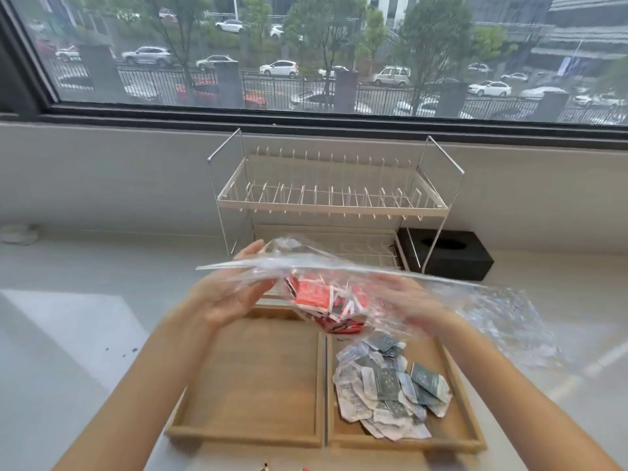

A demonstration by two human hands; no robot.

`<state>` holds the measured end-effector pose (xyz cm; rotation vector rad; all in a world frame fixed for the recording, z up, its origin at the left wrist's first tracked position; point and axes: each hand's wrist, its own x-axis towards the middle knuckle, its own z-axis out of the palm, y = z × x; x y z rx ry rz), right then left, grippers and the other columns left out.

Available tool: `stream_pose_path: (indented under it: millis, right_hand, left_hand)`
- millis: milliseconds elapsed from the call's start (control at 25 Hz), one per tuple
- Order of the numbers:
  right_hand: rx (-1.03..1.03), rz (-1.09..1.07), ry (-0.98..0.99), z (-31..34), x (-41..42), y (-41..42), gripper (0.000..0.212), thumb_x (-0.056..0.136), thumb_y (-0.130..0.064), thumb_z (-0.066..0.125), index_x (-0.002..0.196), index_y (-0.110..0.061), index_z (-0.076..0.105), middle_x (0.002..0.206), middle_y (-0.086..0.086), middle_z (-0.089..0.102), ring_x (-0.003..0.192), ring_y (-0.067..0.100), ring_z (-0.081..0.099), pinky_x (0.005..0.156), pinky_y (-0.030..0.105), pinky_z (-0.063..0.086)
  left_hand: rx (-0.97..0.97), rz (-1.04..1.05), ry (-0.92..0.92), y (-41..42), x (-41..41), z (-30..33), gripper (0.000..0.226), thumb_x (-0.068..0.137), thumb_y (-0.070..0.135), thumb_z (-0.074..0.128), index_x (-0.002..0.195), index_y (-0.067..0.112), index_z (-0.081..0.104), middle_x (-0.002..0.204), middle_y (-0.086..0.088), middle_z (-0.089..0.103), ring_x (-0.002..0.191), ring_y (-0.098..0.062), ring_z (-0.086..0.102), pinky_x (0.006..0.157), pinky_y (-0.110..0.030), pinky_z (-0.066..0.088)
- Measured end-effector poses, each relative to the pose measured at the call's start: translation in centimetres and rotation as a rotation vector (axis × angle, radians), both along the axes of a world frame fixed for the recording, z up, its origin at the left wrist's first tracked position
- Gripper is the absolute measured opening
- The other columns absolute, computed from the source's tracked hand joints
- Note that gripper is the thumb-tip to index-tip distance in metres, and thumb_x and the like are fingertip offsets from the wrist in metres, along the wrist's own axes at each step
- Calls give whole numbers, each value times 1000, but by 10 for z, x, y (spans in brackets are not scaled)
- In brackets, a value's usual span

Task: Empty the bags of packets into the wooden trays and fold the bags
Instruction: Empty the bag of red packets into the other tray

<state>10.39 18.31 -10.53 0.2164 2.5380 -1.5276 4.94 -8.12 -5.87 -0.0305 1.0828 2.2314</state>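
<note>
I hold a clear plastic bag (265, 270) up over the two wooden trays, with red packets (323, 300) bunched in its lower part. My left hand (231, 294) grips the bag's left side, palm up. My right hand (411, 304) holds the right side and is blurred behind the plastic. The left wooden tray (251, 433) shows only bare wood. The right wooden tray (462, 416) holds a heap of green-and-white packets (387, 385). A second clear bag (503, 311) lies crumpled on the counter to the right.
A white wire dish rack (333, 198) stands behind the trays against the window wall. A black tissue box (445, 253) sits to its right. Small red bits (265, 466) show at the counter's front edge.
</note>
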Motion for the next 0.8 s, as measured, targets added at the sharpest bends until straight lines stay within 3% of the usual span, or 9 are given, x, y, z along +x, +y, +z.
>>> stream_pose_path:
  millis: [40, 120, 200, 280, 400, 520, 600, 680, 800]
  right_hand:
    - [41, 34, -47, -6, 4, -1, 34, 89, -42, 47, 122, -34, 51, 132, -5, 48, 119, 15, 46, 99, 29, 34]
    - [18, 88, -101, -16, 11, -2, 40, 91, -40, 46, 130, -40, 40, 136, -10, 42, 120, 11, 45, 101, 26, 38]
    - [-189, 135, -183, -23, 18, -4, 43, 91, -24, 51, 129, -40, 38, 120, -11, 52, 89, 2, 54, 72, 10, 47]
    - [-434, 168, -293, -27, 22, -9, 37, 91, -28, 49, 128, -27, 46, 96, -2, 65, 63, 5, 51, 50, 13, 42]
    - [-642, 246, -376, -28, 25, -12, 51, 79, -56, 47, 116, -22, 56, 91, -3, 72, 66, 6, 51, 56, 15, 42]
    - [-751, 366, -328, -23, 27, -13, 65, 69, -61, 63, 125, -32, 47, 103, -4, 69, 64, 3, 49, 61, 15, 44]
    - [-583, 338, -274, -20, 28, -16, 71, 71, -39, 71, 134, -33, 36, 104, -9, 69, 62, 2, 50, 63, 17, 42]
    - [-218, 290, -186, -18, 27, -24, 76, 75, -25, 71, 136, -36, 26, 95, -24, 65, 66, -6, 59, 62, 10, 45]
    - [-62, 238, 6, -18, 26, -33, 39, 84, -20, 62, 115, -36, 43, 83, -26, 61, 64, -20, 57, 56, 2, 42]
  left_hand:
    - [62, 25, -56, 2, 1, -1, 112, 11, -3, 89, 116, 8, 52, 93, -17, 61, 57, -21, 66, 44, -21, 54]
    - [105, 105, -140, 10, 3, -1, 96, 21, -11, 85, 110, 9, 55, 82, -14, 60, 50, -18, 64, 44, -17, 53]
    - [118, 216, -234, 18, 4, 3, 52, 59, -14, 66, 106, 6, 56, 80, -14, 57, 49, -16, 64, 51, -17, 55]
    - [225, 279, -322, 23, 6, 11, 29, 84, -7, 44, 111, 0, 51, 83, -17, 54, 53, -18, 65, 60, -19, 56]
    - [434, 381, -407, 22, 7, 21, 24, 91, -4, 35, 113, -9, 43, 81, -24, 55, 52, -25, 65, 52, -25, 57]
    - [533, 517, -426, 26, 6, 26, 24, 93, -1, 28, 111, -13, 39, 80, -26, 56, 68, -24, 62, 68, -22, 56]
    - [553, 528, -417, 28, 7, 29, 25, 94, 1, 27, 111, -13, 39, 82, -26, 57, 71, -25, 61, 76, -20, 53]
    - [542, 485, -380, 30, 7, 29, 32, 94, 4, 28, 119, -14, 35, 92, -28, 58, 75, -27, 61, 74, -24, 55]
    - [485, 428, -293, 29, 7, 28, 45, 93, 8, 30, 129, -17, 22, 122, -30, 47, 89, -32, 60, 76, -35, 53]
